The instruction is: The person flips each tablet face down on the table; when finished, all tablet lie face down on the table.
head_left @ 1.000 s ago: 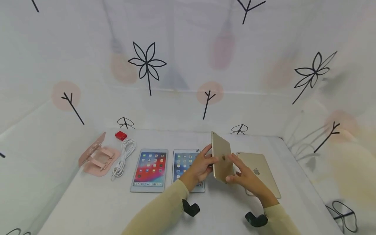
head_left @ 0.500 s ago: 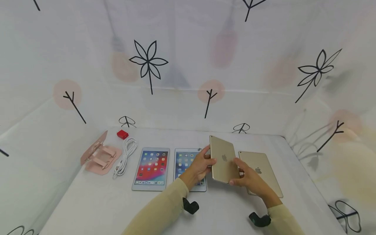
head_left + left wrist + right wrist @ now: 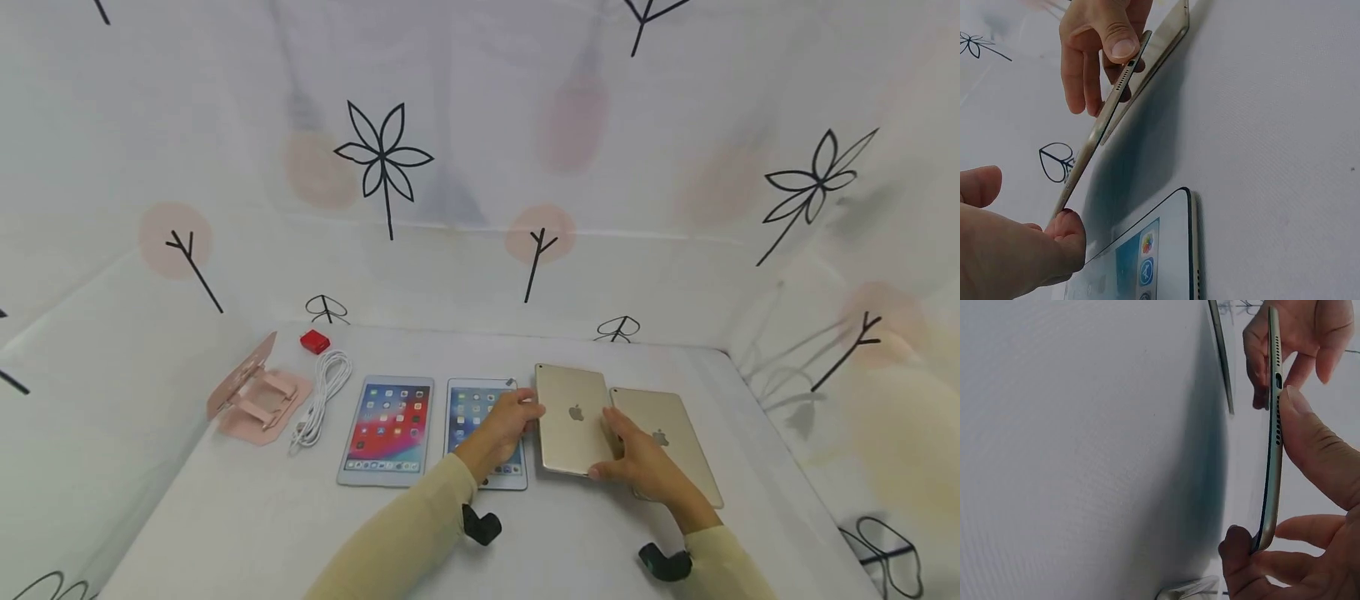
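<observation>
A gold tablet (image 3: 564, 442), back side up, is held between both hands a little above the white table, with its shadow beneath it in the wrist views. The left hand (image 3: 501, 432) grips its left edge, fingertips (image 3: 1067, 228) curled under it; the thumb stands off the tablet in the left wrist view. With the right hand (image 3: 643, 462) the person pinches the lower right corner, thumb (image 3: 1310, 434) on the edge with the port and speaker holes, a finger below. Another gold tablet (image 3: 686, 442) lies back up, partly behind the right hand.
Two white tablets lie screen up: one with a red and blue screen (image 3: 386, 429), the other tablet (image 3: 463, 408) partly under the left forearm. Farther left are a white coiled cable (image 3: 322, 396), a red charger block (image 3: 315, 341) and a pink folding stand (image 3: 258, 404).
Both hands have lowered the gold tablet and tipped it from nearly upright to almost flat. The right hand's fingers have come from touching its back to gripping the right edge and corner.
</observation>
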A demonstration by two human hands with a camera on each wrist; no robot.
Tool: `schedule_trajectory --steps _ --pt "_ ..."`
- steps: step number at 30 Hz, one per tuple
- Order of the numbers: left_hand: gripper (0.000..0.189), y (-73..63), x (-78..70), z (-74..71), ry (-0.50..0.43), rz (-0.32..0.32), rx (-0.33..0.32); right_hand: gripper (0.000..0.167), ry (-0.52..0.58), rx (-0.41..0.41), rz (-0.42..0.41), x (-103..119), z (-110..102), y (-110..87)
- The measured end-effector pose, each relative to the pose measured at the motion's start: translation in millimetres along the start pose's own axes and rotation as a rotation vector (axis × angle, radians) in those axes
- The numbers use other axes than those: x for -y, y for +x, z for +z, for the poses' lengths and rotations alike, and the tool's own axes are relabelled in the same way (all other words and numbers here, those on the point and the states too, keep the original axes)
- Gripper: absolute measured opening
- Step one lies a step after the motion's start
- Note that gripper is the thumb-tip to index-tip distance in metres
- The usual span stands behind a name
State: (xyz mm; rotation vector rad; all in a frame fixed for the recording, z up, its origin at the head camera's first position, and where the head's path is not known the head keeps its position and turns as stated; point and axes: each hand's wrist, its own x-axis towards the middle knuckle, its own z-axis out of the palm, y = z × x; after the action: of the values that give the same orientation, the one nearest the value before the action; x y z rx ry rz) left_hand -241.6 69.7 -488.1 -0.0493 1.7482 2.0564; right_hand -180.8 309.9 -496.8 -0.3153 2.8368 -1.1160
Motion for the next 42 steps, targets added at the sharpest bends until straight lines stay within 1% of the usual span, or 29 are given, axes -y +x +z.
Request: schedule_trajectory --steps 4,6,8,13,17,20,25,29,38,42 --pt "0.055 1.2 4.9 0.5 -0.016 -0.035 -0.023 0.116 -0.011 0.03 0.046 -2 1 -0.4" --pt "0.053 1.3 7.6 0.9 -0.036 -0.055 -0.025 0.116 -0.02 0.051 0.071 -4 2 -0.8" --pt "0.053 0.7 9.3 1.1 -0.045 -0.065 -0.016 0.114 -0.049 0.065 0.076 -4 1 -1.1" --pt "0.055 -1.6 8.4 0.6 -0.063 -0.054 0.006 0.111 -0.165 0.088 0.042 0 -1 3.0" --pt "0.059 -3.5 5.7 0.0 -0.058 -0.053 0.031 0.11 -0.256 0.137 0.063 5 -3 7.7" --pt "0.061 -5.3 4.5 -0.4 -0.042 -0.059 0.048 0.103 -0.314 0.162 0.075 7 -3 9.7" --pt "0.064 -7.6 3.3 -1.1 -0.03 -0.068 0.061 0.09 -0.406 0.16 0.067 6 2 10.0" --pt "0.066 -9.3 2.6 -0.9 -0.035 -0.07 0.057 0.085 -0.435 0.149 0.054 3 5 9.2" --pt "0.064 -9.2 2.7 -1.3 -0.026 -0.073 0.051 0.085 -0.434 0.146 0.062 5 6 7.4" --pt "0.062 -11.3 1.3 0.0 -0.029 -0.087 0.05 0.084 -0.441 0.153 0.069 4 6 8.3"
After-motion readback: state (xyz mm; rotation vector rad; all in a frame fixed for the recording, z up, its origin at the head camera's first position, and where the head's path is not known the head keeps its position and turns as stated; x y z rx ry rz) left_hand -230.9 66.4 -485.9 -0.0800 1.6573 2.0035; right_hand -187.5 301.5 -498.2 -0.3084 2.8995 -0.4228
